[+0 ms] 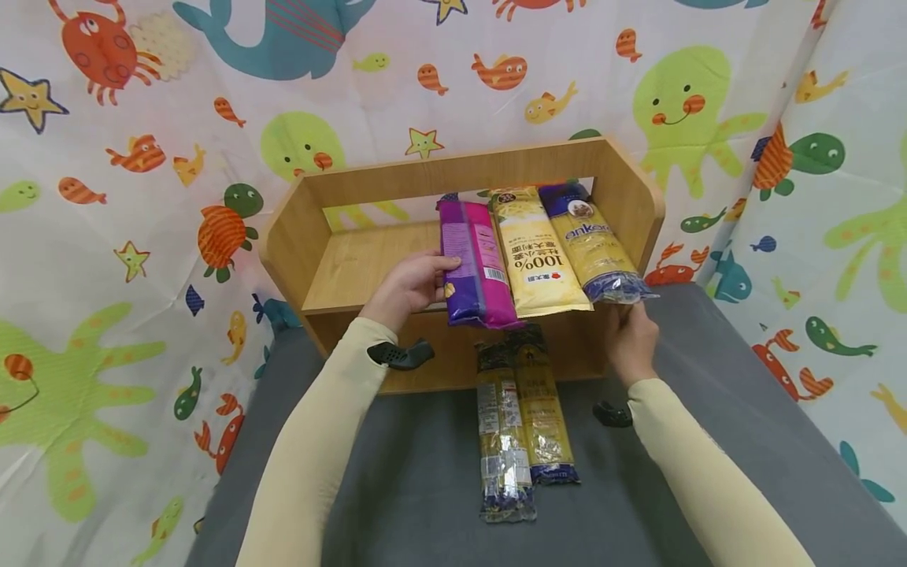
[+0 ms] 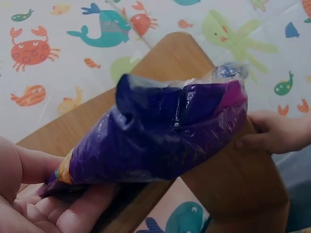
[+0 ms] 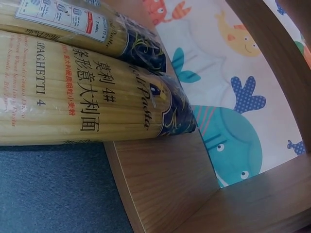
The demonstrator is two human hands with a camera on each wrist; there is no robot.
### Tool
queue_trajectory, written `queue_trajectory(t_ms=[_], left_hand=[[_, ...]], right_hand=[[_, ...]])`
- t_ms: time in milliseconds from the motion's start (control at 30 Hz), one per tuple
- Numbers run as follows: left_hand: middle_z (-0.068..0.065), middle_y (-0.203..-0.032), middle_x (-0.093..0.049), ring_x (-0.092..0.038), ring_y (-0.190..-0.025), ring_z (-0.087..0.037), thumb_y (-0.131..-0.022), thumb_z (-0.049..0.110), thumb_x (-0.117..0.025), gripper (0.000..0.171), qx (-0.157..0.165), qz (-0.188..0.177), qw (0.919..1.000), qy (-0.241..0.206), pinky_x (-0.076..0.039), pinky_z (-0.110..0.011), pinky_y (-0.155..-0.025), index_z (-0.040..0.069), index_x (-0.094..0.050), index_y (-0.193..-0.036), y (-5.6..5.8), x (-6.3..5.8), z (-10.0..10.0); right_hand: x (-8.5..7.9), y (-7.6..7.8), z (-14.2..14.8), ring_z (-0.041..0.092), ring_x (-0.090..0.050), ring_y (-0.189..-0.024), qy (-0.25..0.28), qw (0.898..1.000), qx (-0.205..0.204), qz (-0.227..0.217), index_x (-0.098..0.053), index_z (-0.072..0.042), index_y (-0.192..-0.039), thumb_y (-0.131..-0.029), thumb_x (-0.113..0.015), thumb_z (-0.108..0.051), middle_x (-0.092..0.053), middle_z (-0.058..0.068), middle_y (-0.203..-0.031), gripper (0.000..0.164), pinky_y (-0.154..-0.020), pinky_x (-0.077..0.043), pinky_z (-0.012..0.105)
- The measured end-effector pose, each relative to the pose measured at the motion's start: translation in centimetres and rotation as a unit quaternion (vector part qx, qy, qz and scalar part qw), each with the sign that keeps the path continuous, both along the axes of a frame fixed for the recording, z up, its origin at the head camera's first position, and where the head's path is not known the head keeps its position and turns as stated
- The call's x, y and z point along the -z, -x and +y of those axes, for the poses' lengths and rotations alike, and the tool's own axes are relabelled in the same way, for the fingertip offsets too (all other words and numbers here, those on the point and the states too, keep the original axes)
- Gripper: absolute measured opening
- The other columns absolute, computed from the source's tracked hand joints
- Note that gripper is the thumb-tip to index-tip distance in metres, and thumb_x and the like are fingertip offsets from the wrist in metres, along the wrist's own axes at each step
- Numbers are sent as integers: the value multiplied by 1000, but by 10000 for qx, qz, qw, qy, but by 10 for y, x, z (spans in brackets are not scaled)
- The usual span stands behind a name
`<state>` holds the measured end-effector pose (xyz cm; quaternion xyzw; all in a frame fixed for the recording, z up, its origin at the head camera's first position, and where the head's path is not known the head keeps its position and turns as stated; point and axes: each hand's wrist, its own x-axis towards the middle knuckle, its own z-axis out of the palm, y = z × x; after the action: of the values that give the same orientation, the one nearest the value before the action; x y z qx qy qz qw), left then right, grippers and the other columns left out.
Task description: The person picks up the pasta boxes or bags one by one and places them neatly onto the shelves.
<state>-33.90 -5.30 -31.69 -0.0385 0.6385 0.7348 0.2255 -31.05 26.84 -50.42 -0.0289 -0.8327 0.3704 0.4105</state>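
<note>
My left hand (image 1: 411, 287) grips a purple packet (image 1: 475, 264) by its left edge, thumb on its face; the left wrist view shows the fingers underneath. Beside it a cream pasta packet (image 1: 536, 252) lies between the purple one and a yellow-and-blue spaghetti bag (image 1: 591, 240). My right hand (image 1: 631, 342) holds that spaghetti bag at its lower right end, fingers partly hidden beneath it. All three slant side by side over the upper board of a wooden shelf (image 1: 368, 264), their near ends jutting past its front edge.
Two more spaghetti bags, the left one (image 1: 505, 441) and the right one (image 1: 546, 417), lie partly in the lower compartment and stick out over the grey table (image 1: 418, 480). The shelf's raised side panels (image 1: 631, 205) flank the upper board. Behind hangs a sea-animal curtain (image 1: 397, 102).
</note>
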Motion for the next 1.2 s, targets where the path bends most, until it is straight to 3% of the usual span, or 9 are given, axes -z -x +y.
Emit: queue_trajectory(t_ms=[200,300,433,567,700,833,967,1200], left_hand=[[-2,-90,-68,-68,-77,-14,-105,17,-56,33,-260,-51,9996,-75,-59,-26,-66,5,-50,-135,4,-5,1],[-4,-101,-66,-66,-86,-16,-105,19,-56,41,-434,109,9990,-96,-59,-28,-70,8,-45,-143,1,-9,-2],[-13,-132,-57,-60,-109,-22,-104,14,-55,59,-519,489,9973,-188,-56,-34,-93,11,-30,-158,-6,-12,-3],[-21,-157,-42,-50,-137,-30,-103,9,-54,68,-522,692,9957,-331,-41,-41,-119,9,-21,-162,-17,-12,-6],[-21,-162,-35,-43,-146,-35,-100,10,-62,70,-449,1110,9923,334,-36,-46,-122,9,-27,-161,-32,-11,-12],[-19,-162,-36,-44,-145,-37,-96,11,-67,69,-67,1663,9783,1231,-40,-50,-119,11,-35,-158,-53,-11,-16],[-17,-162,-39,-40,-148,-39,-93,12,-71,72,447,2065,9609,1790,-40,-54,-118,11,-37,-157,-70,-11,-17],[-14,-161,-41,-43,-147,-38,-91,22,-74,73,799,2635,9084,3147,-45,-53,-114,13,-40,-155,-78,-4,-21]], right_hand=[[0,0,2,47,-52,-62,-46,10000,6,34,-54,8,-99,-99,-58,-9,-59,30,-72,17,-57,-36,55],[1,0,0,47,-51,-62,-53,9999,-3,111,-54,8,-98,-99,-58,-8,-57,29,-71,17,-57,-36,55],[1,0,-1,48,-51,-61,-60,9997,3,220,-54,8,-96,-98,-59,-7,-56,29,-70,16,-57,-36,57],[1,-1,-2,51,-53,-63,-8,9998,-12,183,-54,9,-97,-97,-59,-7,-59,32,-72,17,-58,-38,60],[0,-1,0,53,-56,-66,1,9999,-4,116,-55,9,-98,-98,-58,-9,-62,35,-76,18,-59,-40,62],[1,1,3,52,-57,-66,-21,10000,28,60,-55,9,-99,-98,-58,-8,-62,34,-76,18,-59,-39,62],[1,0,3,48,-54,-64,-2,10000,-48,0,-55,9,-102,-99,-57,-7,-61,32,-75,17,-57,-38,57],[1,0,0,46,-54,-64,9,9999,-123,19,-54,9,-104,-100,-56,-7,-61,31,-76,16,-57,-38,54]])
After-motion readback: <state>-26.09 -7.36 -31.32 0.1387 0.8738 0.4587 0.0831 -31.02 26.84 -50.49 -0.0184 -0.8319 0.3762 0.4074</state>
